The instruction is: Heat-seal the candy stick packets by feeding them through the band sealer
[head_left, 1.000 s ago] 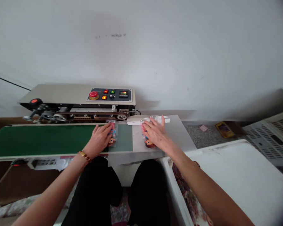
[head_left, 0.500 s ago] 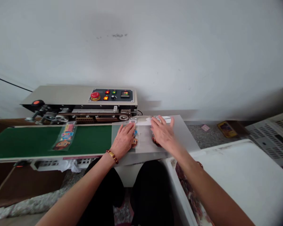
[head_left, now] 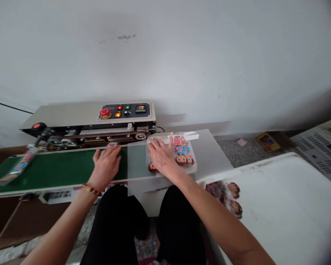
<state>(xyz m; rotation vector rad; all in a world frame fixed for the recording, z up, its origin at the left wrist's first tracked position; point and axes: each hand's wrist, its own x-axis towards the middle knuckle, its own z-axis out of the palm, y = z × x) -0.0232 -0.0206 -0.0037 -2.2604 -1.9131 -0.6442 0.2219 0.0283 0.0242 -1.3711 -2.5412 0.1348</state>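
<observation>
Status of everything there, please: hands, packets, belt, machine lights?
Left hand: palm down, fingers spread, over belt
Right hand: flattened on packets
Packet at belt's left end: lying slantwise
Packet right of right hand: flat, print up
Green belt: motion unclear
Panel buttons: red, green, orange lit
Display: lit

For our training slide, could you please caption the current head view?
Left hand over a flat green belt, right hand on a clear printed packet, before a beige metal machine.

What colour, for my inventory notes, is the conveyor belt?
The conveyor belt is green, best seen in the head view.
</observation>
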